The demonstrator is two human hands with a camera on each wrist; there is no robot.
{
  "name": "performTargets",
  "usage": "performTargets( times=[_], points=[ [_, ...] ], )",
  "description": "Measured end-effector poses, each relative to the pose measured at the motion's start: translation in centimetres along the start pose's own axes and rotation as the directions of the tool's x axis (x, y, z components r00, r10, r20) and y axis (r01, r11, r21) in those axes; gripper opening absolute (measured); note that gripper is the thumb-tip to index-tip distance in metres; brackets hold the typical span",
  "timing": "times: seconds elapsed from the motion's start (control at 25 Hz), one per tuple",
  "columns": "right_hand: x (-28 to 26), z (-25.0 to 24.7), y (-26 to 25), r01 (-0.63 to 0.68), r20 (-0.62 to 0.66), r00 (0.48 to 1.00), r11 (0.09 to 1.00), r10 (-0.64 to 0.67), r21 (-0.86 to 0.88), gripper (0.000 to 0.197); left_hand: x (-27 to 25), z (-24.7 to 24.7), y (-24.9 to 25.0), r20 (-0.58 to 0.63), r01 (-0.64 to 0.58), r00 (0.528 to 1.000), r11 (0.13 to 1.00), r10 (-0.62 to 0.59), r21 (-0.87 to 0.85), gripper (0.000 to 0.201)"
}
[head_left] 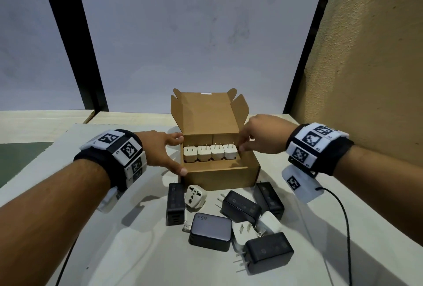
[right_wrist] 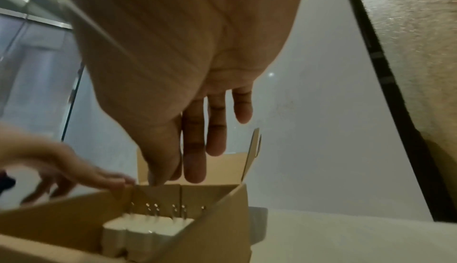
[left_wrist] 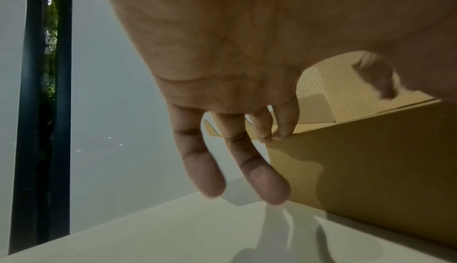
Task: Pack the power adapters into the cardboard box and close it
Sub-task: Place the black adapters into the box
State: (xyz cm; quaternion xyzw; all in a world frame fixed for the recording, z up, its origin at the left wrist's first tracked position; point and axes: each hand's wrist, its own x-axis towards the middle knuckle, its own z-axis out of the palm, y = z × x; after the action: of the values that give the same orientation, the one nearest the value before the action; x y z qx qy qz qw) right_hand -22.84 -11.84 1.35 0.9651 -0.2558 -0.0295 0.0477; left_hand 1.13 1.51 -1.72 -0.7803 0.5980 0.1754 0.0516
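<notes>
The brown cardboard box (head_left: pixel 219 177) stands open mid-table with its lid (head_left: pixel 206 111) tilted back. Inside, a row of white power adapters (head_left: pixel 210 154) stands prongs up, also seen in the right wrist view (right_wrist: pixel 148 228). My left hand (head_left: pixel 179 154) spans the box's left wall, thumb at the front corner, two fingers (left_wrist: pixel 281 130) touching the rim. My right hand (head_left: pixel 242 142) hovers over the box's right end, fingers pointing down beside the rightmost white adapter, holding nothing. Several black adapters (head_left: pixel 210 232) and white ones (head_left: pixel 194 197) lie loose in front of the box.
A black cable (head_left: pixel 345 228) trails across the white table (head_left: pixel 114 251) at the right. A textured wall (head_left: pixel 366 56) rises close on the right, and frosted glass panels with dark frames (head_left: pixel 91 56) stand behind. The tabletop ends at an edge on the left.
</notes>
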Motion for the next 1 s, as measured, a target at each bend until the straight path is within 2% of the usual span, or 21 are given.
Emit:
performTargets(
  times=[0.12, 0.2, 0.32, 0.44, 0.52, 0.6, 0.76, 0.88, 1.0],
  points=[
    [-3.2, 0.0, 0.8, -0.089, -0.013, 0.996, 0.988, 0.091, 0.123, 0.016, 0.3, 0.1, 0.0, 0.002, 0.015, 1.0, 1.0, -0.015, 0.012, 0.113],
    [-5.4, 0.8, 0.7, -0.161, 0.04, 0.987, 0.967, 0.156, 0.195, 0.015, 0.3, 0.2, 0.2, 0.004, 0.022, 1.0, 1.0, -0.023, 0.017, 0.114],
    [-7.2, 2.5, -0.6, -0.263, 0.163, 0.96, 0.927, 0.225, 0.269, 0.027, 0.2, 0.3, 0.2, 0.02, 0.031, 0.999, 0.999, -0.031, -0.013, 0.121],
    [-7.7, 3.9, -1.4, -0.362, 0.225, 0.927, 0.874, 0.3, 0.325, 0.036, -0.1, 0.1, 0.6, 0.014, 0.035, 0.999, 0.999, -0.035, -0.003, 0.121],
    [-7.5, 4.0, -1.6, -0.437, 0.289, 0.895, 0.793, 0.339, 0.425, 0.028, -0.2, 0.0, 0.9, 0.001, 0.048, 0.999, 0.999, -0.048, 0.013, 0.114],
    [-7.4, 3.4, -1.4, -0.46, 0.308, 0.884, 0.766, 0.351, 0.449, 0.017, -0.4, 0.0, 0.9, -0.006, 0.054, 0.999, 0.998, -0.054, 0.022, 0.112],
    [-6.8, -0.6, -0.5, -0.43, 0.227, 0.903, 0.788, 0.366, 0.44, 0.01, -0.8, -0.2, 1.1, 0.013, 0.056, 0.998, 0.998, -0.057, 0.019, 0.108],
    [-4.3, -4.2, -0.7, -0.361, 0.085, 0.913, 0.693, 0.399, 0.624, 0.012, -0.9, -0.3, 1.2, -0.003, 0.053, 0.999, 0.998, -0.053, 0.024, 0.107],
    [-0.3, -4.9, -3.1, -0.289, 0.006, 0.923, 0.684, 0.385, 0.67, 0.012, -0.5, -0.4, 1.0, -0.012, 0.048, 0.999, 0.998, -0.048, 0.034, 0.109]
  ],
)
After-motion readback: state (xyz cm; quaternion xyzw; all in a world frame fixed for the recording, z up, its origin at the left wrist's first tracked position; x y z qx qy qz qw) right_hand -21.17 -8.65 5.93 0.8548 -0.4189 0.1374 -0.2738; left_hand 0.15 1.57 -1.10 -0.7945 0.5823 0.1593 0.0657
